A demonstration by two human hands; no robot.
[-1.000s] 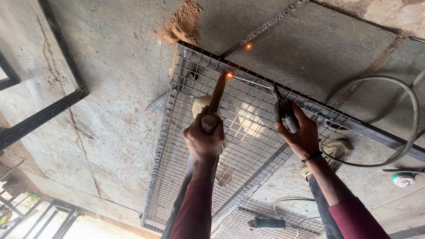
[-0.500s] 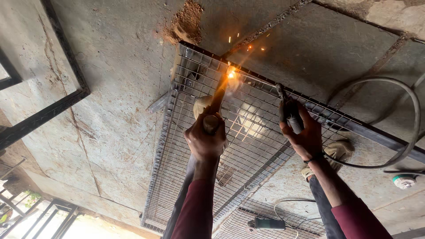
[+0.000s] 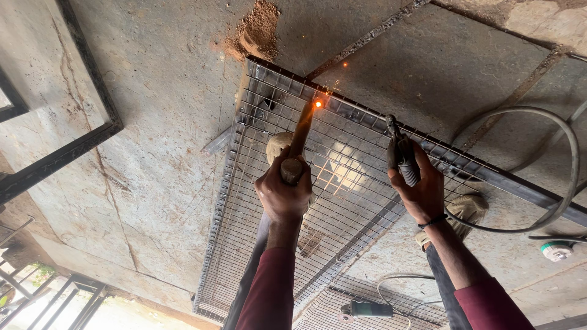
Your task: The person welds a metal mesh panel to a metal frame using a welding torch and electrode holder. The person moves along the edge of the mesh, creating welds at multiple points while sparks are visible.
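A concrete floor [image 3: 153, 122], stained and cracked, fills the view beneath a person at work. Below both hands lies a wire mesh panel [image 3: 269, 244] in a dark steel frame, running from beyond the fingertips back toward the sleeves. A pale hose [image 3: 565, 177] loops on the floor to the outer side of the right hand, and a black metal frame [image 3: 67, 153] lies well apart from the left hand, off to its outer side. A patch of reddish dirt [image 3: 254, 33] sits beyond the left hand, past the panel's corner.

The left hand [image 3: 284, 195] is closed around a wooden-handled hammer [image 3: 298, 146], whose far end meets the panel's top bar at a glowing orange spot [image 3: 317, 104], with small sparks just beyond. The right hand [image 3: 422, 189] is wrapped around an electrode holder [image 3: 400, 150], its tip pointing at the frame bar just ahead of the knuckles. Two tan shoes show through the mesh, one [image 3: 278, 146] touching distance behind the hammer, the other [image 3: 468, 208] just beside the right wrist. Near the right sleeve, a green angle grinder [image 3: 367, 310] rests on the floor.
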